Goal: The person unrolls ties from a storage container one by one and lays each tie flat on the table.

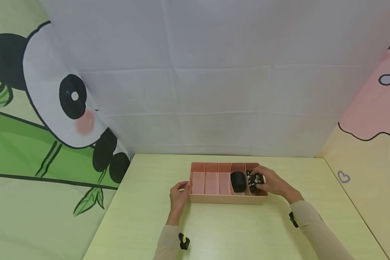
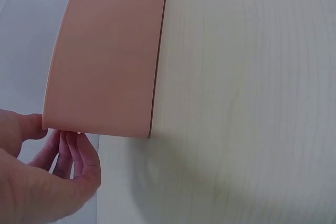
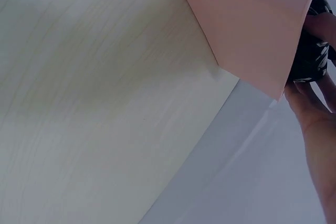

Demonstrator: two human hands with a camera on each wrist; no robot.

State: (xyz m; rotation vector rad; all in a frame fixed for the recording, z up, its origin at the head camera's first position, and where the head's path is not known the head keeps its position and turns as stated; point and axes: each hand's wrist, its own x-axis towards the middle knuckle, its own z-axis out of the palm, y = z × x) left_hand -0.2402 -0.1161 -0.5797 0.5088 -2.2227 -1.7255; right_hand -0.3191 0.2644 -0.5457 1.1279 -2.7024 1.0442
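A pink divided storage box (image 1: 211, 199) rests on the table, with several compartments side by side. At its left end my left hand (image 1: 179, 196) grips the wall; in the left wrist view the thumb (image 2: 32, 127) lies at the rim and curled fingers touch the outside. My right hand (image 1: 273, 181) holds a black bundle with a white pattern (image 1: 254, 179), apparently rolled cloth, in the rightmost compartment. The right wrist view shows part of this patterned bundle (image 3: 311, 66) above the rim, between thumb and fingers. A plain black roll (image 1: 238, 181) occupies the compartment beside it.
The pale wooden table (image 1: 143, 216) ends at a white cloth backdrop (image 1: 214, 133) behind the box. A panda-printed panel (image 1: 52, 119) stands on the left, and a pink and cream panel (image 1: 370, 166) on the right. The box's left compartments (image 1: 198, 182) show bare pink floors.
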